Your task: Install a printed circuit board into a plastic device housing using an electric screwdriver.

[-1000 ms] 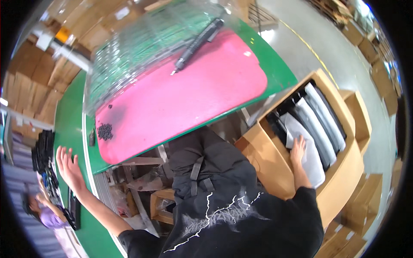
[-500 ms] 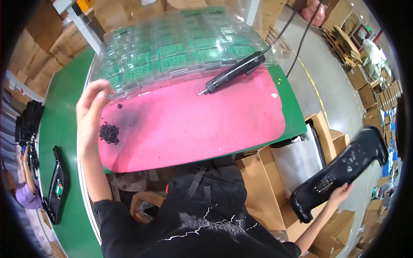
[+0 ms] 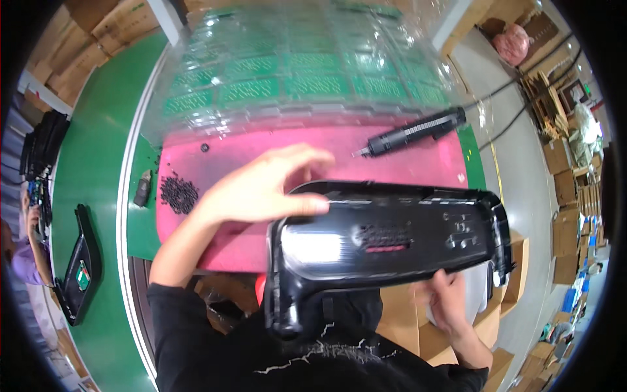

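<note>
A long black plastic housing (image 3: 418,228), a shallow shell with slots and a bent leg at each end, is held up over the near edge of the pink mat (image 3: 228,251). Its hollow side faces me. My right hand (image 3: 450,304) is at its lower edge, fingertips against the rim, some fingers blurred. My left hand (image 3: 268,186) reaches over the upper left corner with fingers spread; its thumb overlaps the rim. Beyond the housing an electric screwdriver (image 3: 418,132) lies on the mat. A pile of small black screws (image 3: 178,194) sits at the mat's left.
Clear plastic trays of green circuit boards (image 3: 313,62) cover the far table. Cardboard boxes (image 3: 398,320) stand at my lower right. On the green table (image 3: 108,163) at left lies another black housing (image 3: 85,261) with a circuit board; a person in a purple sleeve (image 3: 29,261) works beyond.
The housing has come from the lower right to the mat's near edge and turned hollow side toward me. My left hand has moved right to its corner. The view has shifted.
</note>
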Tool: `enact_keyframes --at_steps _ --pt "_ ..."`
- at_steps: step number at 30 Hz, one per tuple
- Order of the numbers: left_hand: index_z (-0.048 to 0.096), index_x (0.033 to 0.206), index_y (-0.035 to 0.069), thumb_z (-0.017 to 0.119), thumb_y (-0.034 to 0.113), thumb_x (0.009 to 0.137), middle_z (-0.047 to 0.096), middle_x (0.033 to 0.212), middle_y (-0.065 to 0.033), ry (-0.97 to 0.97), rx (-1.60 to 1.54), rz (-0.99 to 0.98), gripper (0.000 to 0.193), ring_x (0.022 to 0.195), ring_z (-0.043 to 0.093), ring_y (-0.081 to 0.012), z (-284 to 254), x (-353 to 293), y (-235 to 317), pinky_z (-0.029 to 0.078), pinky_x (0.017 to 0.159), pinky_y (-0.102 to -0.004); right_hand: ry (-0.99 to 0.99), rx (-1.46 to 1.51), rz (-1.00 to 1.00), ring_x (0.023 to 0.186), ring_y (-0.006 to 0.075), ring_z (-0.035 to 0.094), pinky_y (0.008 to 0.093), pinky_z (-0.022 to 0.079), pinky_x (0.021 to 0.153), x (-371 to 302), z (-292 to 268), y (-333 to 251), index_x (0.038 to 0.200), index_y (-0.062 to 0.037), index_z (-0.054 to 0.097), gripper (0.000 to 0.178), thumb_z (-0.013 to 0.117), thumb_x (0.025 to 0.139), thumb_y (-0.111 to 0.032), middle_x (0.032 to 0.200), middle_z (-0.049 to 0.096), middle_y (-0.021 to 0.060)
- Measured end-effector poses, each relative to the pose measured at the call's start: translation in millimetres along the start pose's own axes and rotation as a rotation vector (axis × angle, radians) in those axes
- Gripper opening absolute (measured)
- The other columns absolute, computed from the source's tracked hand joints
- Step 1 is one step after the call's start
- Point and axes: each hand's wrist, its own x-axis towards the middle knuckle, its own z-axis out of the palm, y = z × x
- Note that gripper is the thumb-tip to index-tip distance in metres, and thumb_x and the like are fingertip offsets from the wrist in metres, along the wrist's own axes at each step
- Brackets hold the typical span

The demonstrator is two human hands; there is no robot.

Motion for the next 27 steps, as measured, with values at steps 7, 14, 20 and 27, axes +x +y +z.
enact_keyframes --at_steps 7,14,20,27 --pt "0.064 0.092 0.001 0.066 0.013 0.083 0.061 0.089 -0.0136 0.190 0.473 0.034 0.015 0.088 0.062 -0.0343 4 -13 -35 0.050 0.076 -0.0438 -0.497 -0.639 -0.569 0.060 0.0138 0.066 0.0261 0.052 0.059 68 62 -99 0.087 -0.0031 0.054 0.007 0.056 0.093 -0.003 0.070 0.066 0.0075" --pt "0.061 0.083 -0.002 0.067 0.008 0.079 0.059 0.083 -0.0151 0.255 0.468 0.047 0.012 0.081 0.060 -0.0347 7 -17 -35 0.051 0.070 -0.0444 0.315 -1.614 -1.492 0.112 0.0331 0.054 0.0455 0.047 0.090 313 195 -225 0.124 -0.0087 0.051 0.039 0.057 0.086 -0.012 0.122 0.055 0.0146" --pt "0.059 0.080 0.000 0.069 0.009 0.078 0.057 0.079 -0.0122 0.296 0.500 0.109 0.014 0.077 0.060 -0.0305 12 -13 -44 0.052 0.066 -0.0415 0.545 -1.860 -1.206 0.130 0.0304 0.042 0.0513 0.042 0.100 469 217 -256 0.132 -0.0148 0.049 0.046 0.058 0.086 -0.015 0.142 0.041 0.0086" --pt "0.060 0.082 0.000 0.070 0.009 0.077 0.057 0.080 -0.0116 0.290 0.478 0.081 0.014 0.079 0.059 -0.0299 12 -16 -41 0.052 0.068 -0.0408 0.358 -2.102 -1.258 0.134 0.0252 0.040 0.0514 0.040 0.104 468 234 -268 0.132 -0.0037 0.047 0.054 0.060 0.080 -0.002 0.143 0.042 0.0081"
